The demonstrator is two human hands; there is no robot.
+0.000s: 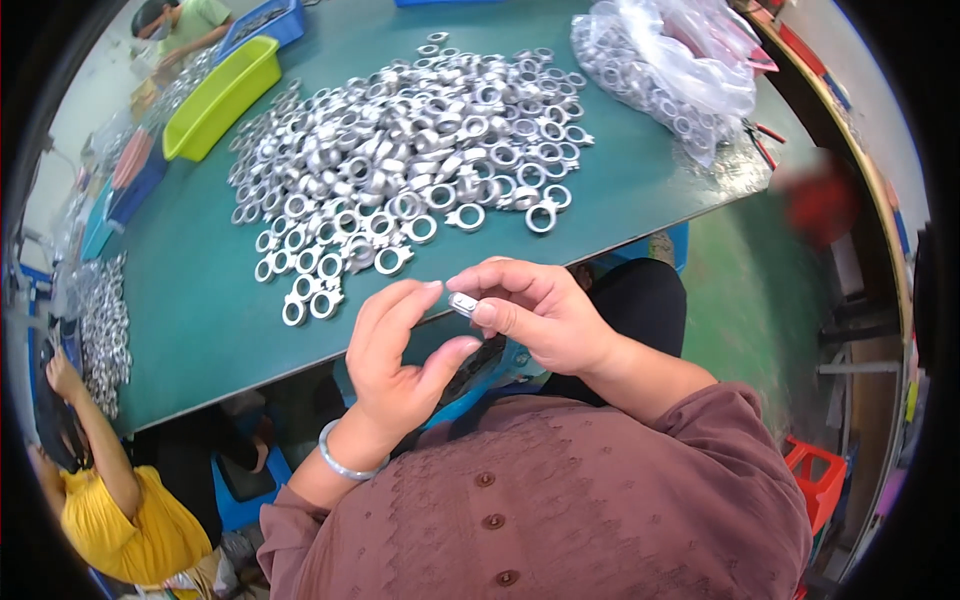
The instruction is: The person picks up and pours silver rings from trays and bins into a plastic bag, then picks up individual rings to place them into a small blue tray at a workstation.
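Between the thumb and fingers of my right hand [545,312] is a small silver metal ring part [463,303], seen edge-on. My left hand [395,350] is just left of it, thumb and fingers apart in a curved shape, with nothing between them. Both hands are over the near edge of the green table [640,185]. Beyond them lies a big heap of silver metal rings [410,140], many with small lugs on the rim. A few rings [325,303] lie at the heap's near left, closest to my left hand.
A clear plastic bag [670,75] of rings sits at the far right, beside red-handled pliers [765,145]. A yellow-green bin [222,98] and a blue bin [262,25] stand far left. Co-workers sit left, one in a yellow shirt [140,525]. A red stool [815,480] stands lower right.
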